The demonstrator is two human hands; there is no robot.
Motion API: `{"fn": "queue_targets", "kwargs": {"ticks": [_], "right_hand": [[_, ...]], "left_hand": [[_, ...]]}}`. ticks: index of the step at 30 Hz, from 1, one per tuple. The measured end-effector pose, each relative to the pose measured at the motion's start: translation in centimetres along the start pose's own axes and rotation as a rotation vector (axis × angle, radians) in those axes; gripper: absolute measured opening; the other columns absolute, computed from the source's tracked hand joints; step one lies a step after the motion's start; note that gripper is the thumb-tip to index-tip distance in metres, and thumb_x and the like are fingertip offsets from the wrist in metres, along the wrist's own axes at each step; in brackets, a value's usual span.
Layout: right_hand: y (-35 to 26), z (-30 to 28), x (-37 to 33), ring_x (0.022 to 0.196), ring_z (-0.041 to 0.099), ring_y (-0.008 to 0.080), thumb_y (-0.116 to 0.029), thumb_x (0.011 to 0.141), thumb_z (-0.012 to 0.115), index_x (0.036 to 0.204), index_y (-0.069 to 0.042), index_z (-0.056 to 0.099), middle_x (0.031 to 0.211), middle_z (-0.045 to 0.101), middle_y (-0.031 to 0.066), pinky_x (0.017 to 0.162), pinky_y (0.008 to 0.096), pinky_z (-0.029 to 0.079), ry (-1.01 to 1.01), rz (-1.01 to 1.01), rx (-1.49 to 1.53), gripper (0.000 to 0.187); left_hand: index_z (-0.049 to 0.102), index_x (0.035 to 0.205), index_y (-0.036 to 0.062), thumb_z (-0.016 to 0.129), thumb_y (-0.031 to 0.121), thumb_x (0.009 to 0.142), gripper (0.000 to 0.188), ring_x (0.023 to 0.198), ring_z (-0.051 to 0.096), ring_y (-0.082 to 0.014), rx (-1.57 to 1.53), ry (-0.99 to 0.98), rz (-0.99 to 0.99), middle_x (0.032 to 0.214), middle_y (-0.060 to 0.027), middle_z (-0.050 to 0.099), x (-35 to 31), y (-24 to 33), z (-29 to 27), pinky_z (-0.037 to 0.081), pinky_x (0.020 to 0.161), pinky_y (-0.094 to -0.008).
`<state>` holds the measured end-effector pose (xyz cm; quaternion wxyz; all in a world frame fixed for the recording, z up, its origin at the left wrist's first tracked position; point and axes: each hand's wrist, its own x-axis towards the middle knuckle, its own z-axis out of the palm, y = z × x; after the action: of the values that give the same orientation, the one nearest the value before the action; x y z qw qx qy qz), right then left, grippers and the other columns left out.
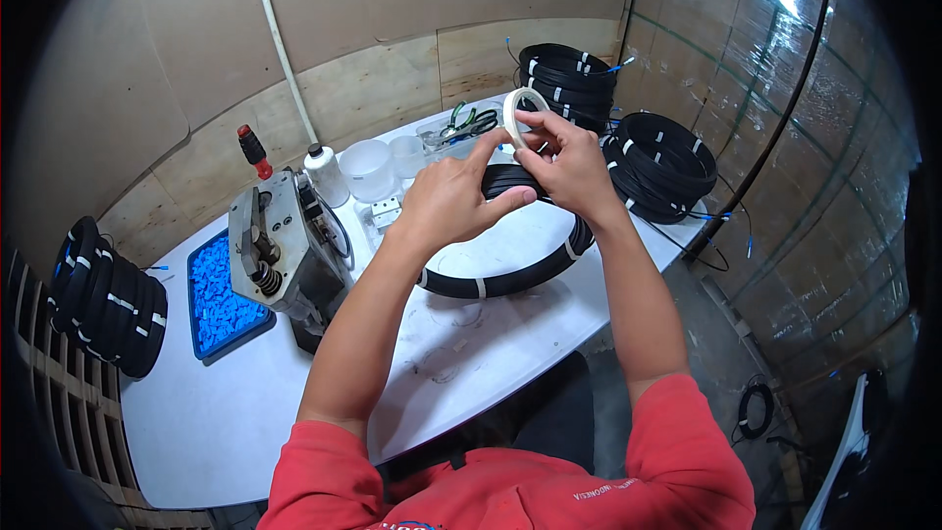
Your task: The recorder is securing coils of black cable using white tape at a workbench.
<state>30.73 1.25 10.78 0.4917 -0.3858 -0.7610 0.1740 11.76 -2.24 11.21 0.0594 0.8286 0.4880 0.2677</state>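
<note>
A coil of black cable [520,283], bound with several white tape bands, is tilted up over the white table. Its upper part is in my left hand [446,198], with the thumb along the near side and the fingers over the top. My right hand [574,169] pinches a roll of cream tape [512,118] just above that same stretch of cable. The left fingertips reach up close to the roll. Whether a strip of tape runs from the roll to the cable is hidden by my fingers.
A metal bench press [285,236] with a red-and-black handle stands left on the table [235,412], beside a tray of blue pieces [221,294]. Behind are a white bottle [324,175], plastic tubs [368,172] and scissors [476,126]. Cable coils [659,167] are stacked at right.
</note>
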Motion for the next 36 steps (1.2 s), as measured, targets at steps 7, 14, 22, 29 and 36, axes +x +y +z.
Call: {"fn": "queue_targets", "kwargs": {"ticks": [7, 14, 22, 29, 36], "right_hand": [[0.3, 0.3, -0.1, 0.079, 0.067, 0.0093, -0.005, 0.085, 0.070, 0.127, -0.003, 0.062, 0.097, 0.074, 0.0098, 0.072, 0.0257, 0.054, 0.007, 0.007, 0.070, 0.043], [0.8, 0.6, 0.1, 0.077, 0.063, 0.0059, -0.006, 0.084, 0.070, 0.128, -0.003, 0.061, 0.094, 0.074, 0.0075, 0.068, 0.0227, 0.051, 0.021, 0.037, 0.120, 0.045], [0.8, 0.1, 0.2, 0.071, 0.070, 0.0189, -0.014, 0.083, 0.072, 0.121, -0.004, 0.066, 0.086, 0.073, 0.0140, 0.070, 0.0309, 0.055, 0.027, -0.067, -0.078, 0.040], [-1.0, -1.9, 1.1, 0.084, 0.071, 0.0186, -0.016, 0.085, 0.073, 0.118, -0.004, 0.068, 0.096, 0.074, 0.0152, 0.076, 0.0302, 0.055, -0.196, -0.060, -0.017, 0.036], [-2.2, -1.9, 0.6, 0.090, 0.071, 0.0181, -0.013, 0.087, 0.070, 0.120, -0.002, 0.068, 0.103, 0.073, 0.0141, 0.082, 0.0296, 0.055, -0.301, -0.076, -0.086, 0.034]], "left_hand": [[0.044, 0.136, 0.0162, 0.061, 0.067, 0.083, 0.075, 0.067, 0.069, -0.0365, 0.024, 0.027, -0.006, 0.065, -0.0132, 0.066, 0.1, -0.5, 0.9, 0.053, 0.061, -0.0459], [0.048, 0.124, 0.0134, 0.062, 0.069, 0.082, 0.071, 0.068, 0.069, -0.0367, 0.028, 0.018, 0.005, 0.067, -0.0137, 0.067, 0.0, -0.4, 0.6, 0.053, 0.061, -0.0465], [0.048, 0.119, 0.0123, 0.049, 0.053, 0.096, 0.047, 0.071, 0.067, -0.0427, -0.117, 0.130, -0.044, 0.070, -0.0177, 0.068, 0.2, -1.3, 1.3, 0.049, 0.063, -0.0534], [0.046, 0.120, 0.0115, 0.045, 0.047, 0.099, 0.041, 0.072, 0.065, -0.0441, -0.151, 0.185, -0.044, 0.071, -0.0193, 0.067, -0.1, -1.1, 1.3, 0.047, 0.064, -0.0544], [0.045, 0.113, 0.0101, 0.051, 0.042, 0.097, 0.036, 0.072, 0.065, -0.0437, -0.183, 0.230, -0.059, 0.072, -0.0199, 0.067, 0.3, -1.6, 1.8, 0.047, 0.064, -0.0533]]}}
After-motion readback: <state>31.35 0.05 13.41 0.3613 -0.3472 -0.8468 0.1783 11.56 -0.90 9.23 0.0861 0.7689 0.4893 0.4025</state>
